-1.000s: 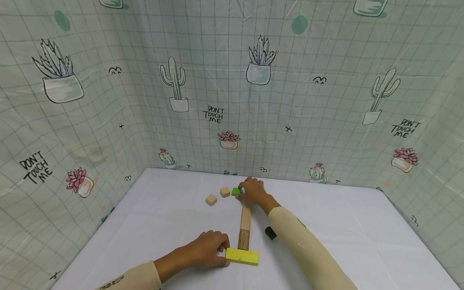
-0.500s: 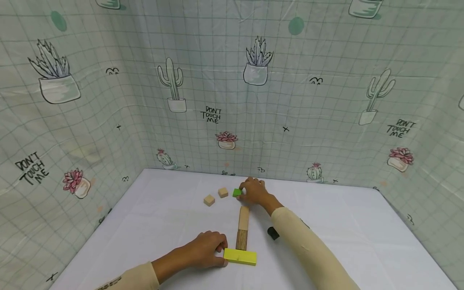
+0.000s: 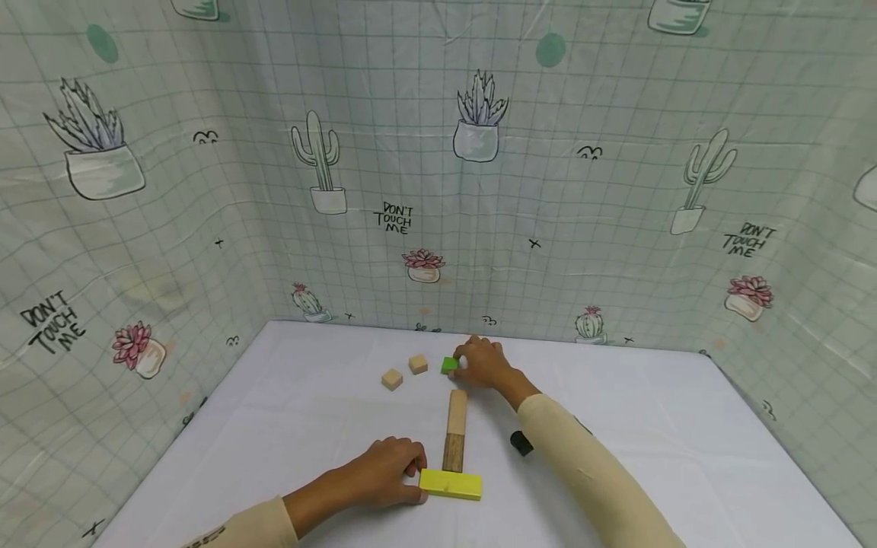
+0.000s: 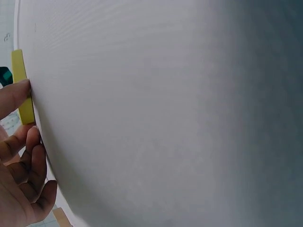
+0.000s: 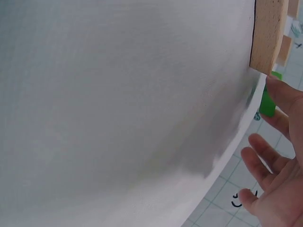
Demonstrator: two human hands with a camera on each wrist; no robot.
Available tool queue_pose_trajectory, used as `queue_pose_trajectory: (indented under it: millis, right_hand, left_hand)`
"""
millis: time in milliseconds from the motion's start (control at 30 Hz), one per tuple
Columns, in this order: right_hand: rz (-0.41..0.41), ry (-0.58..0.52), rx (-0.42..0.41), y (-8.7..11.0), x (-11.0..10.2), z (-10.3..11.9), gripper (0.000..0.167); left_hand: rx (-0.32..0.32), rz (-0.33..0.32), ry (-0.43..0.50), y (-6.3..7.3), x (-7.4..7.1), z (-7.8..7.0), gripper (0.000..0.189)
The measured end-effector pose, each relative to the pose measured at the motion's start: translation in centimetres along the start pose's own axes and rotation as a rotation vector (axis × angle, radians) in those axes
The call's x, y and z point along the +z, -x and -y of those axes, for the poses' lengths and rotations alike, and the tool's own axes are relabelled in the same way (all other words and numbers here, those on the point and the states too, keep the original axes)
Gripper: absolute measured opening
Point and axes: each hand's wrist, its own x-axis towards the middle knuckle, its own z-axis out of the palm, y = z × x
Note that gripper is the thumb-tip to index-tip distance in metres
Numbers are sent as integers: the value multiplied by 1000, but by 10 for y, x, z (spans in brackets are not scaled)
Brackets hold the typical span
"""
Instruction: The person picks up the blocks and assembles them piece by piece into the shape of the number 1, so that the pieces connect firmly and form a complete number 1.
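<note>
The person's bare left hand (image 3: 389, 472) is pinching with thumb and forefinger, its other fingers curling; the bare right hand (image 3: 483, 361) is pinching likewise, farther forward. The beige-sleeved left forearm (image 3: 256, 525) and beige-sleeved right arm (image 3: 589, 464) are slanting inward.

It's a bright yellow oblong block (image 3: 451, 485), smooth-faced and lying flat, gripped by the left hand (image 3: 387, 473) at its nearer end, thumb against one long side, a fingertip at the end, the rest stretching out to that hand's right! Further forward, a small, square-edged bright green block (image 3: 448, 365), pinched at the fingertips of the right hand (image 3: 483, 362), just left of the palm, partly covered!
</note>
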Motion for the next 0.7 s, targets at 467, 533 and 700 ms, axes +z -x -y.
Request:
queue_pose_trajectory:
  millis: [467,533,700]
  right_hand:
    - [-14,18,-41,7,-2,-5,37]
    - [-22,21,-48,7,-2,-6,36]
    - [-30,15,-64,10,-2,-9,36]
  left_hand:
    - [6,-8,10,1,3,4,29]
    - [6,-9,10,1,3,3,29]
    - [19,-16,9,1,2,4,29]
